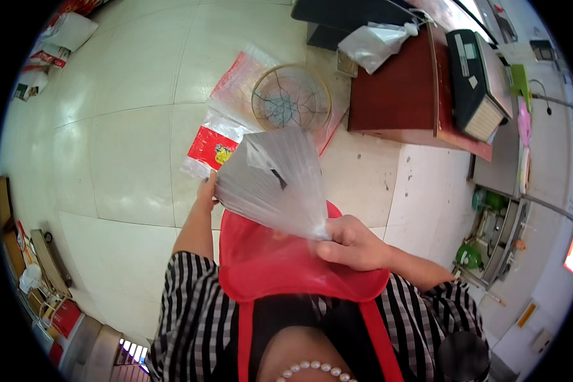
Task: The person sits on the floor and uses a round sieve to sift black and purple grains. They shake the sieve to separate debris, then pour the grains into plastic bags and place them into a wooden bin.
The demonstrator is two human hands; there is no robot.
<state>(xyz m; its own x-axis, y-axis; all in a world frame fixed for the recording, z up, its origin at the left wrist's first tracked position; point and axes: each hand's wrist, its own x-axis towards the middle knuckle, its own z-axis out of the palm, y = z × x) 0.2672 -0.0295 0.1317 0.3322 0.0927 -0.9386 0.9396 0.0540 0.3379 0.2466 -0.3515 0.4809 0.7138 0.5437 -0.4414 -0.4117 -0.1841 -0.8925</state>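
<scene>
A translucent white plastic bag [274, 181] fans out in front of my body, its folds running together at the lower right. My right hand [356, 245] is closed around this gathered end, thumb pressed against the fingers. At the bag's left edge, my left hand [208, 191] grips the plastic, with most of its fingers hidden behind it. Just above the left thumb is a red and clear printed plastic packet [204, 145]; whether the thumb touches it I cannot tell. Below the bag spreads my red apron [254, 267].
A round gold-rimmed stand with a dark net pattern [328, 102] is beyond the bag, beside clear plastic sheeting [235, 89]. At right stands a reddish-brown cabinet [388, 95] bearing a scale-like device [474, 83] and a plastic bag [375, 48]. Pale tiles [127, 153] cover the floor.
</scene>
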